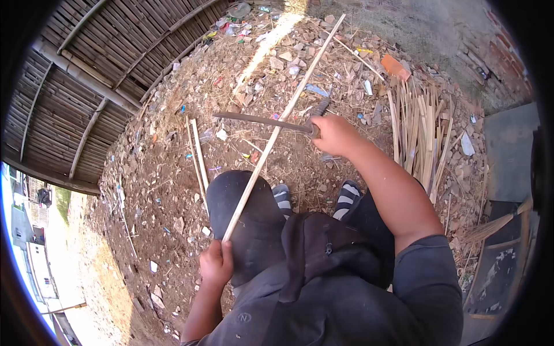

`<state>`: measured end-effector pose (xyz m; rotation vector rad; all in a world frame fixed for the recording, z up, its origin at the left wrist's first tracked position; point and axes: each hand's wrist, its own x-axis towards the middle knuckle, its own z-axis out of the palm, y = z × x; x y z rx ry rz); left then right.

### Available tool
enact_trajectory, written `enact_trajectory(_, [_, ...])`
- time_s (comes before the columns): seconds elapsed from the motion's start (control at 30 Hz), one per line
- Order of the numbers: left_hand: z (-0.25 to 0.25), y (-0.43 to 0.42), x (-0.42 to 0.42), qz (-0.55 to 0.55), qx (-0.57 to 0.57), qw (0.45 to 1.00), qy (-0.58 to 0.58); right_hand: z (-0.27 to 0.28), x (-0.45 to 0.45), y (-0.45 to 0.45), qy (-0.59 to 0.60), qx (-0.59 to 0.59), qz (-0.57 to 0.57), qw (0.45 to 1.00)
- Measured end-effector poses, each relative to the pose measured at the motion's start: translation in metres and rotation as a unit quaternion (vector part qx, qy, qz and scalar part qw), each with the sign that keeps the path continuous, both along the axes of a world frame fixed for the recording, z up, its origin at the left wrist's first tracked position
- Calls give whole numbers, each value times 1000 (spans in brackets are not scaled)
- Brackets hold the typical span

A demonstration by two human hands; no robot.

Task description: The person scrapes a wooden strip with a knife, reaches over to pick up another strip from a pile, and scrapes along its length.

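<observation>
A long pale bamboo strip (266,151) runs diagonally from my left thigh up over the littered ground. Its lower end is in my left hand (216,262), with the fingers closed round it beside my knee. My right hand (332,135) is closed on the handle of a dark curved blade (259,120). The blade points left and crosses the strip a little above its middle. Whether its edge touches the strip or cuts into it cannot be told.
A pile of split bamboo strips (424,130) lies at the right, near an orange brick piece (396,67). Two strips (200,155) lie left of my knee. A bamboo-slat wall (86,75) stands upper left, a plastered wall (427,34) upper right.
</observation>
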<state>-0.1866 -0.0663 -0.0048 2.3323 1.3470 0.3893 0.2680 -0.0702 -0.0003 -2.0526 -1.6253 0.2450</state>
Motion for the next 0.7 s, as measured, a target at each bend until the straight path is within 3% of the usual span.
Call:
enact_trajectory(0.1, [10,-3,4,1,12,1000,25,5,-12,-5,-83,-55,-9,995])
enact_trajectory(0.3, [7,-4,5,-5,11,999,35,44,-37,-19,-174,-113,132,969])
enact_trajectory(0.4, [-6,-6,1,-11,40,999,21,22,-1,-7,11,-61,-1,998])
enact_trajectory(0.53, [5,-3,4,-12,29,999,39,11,-10,-3,-59,-25,-12,998])
enact_trajectory(0.7, [6,-5,8,-19,30,998,44,21,-48,-14,-164,-12,97,982])
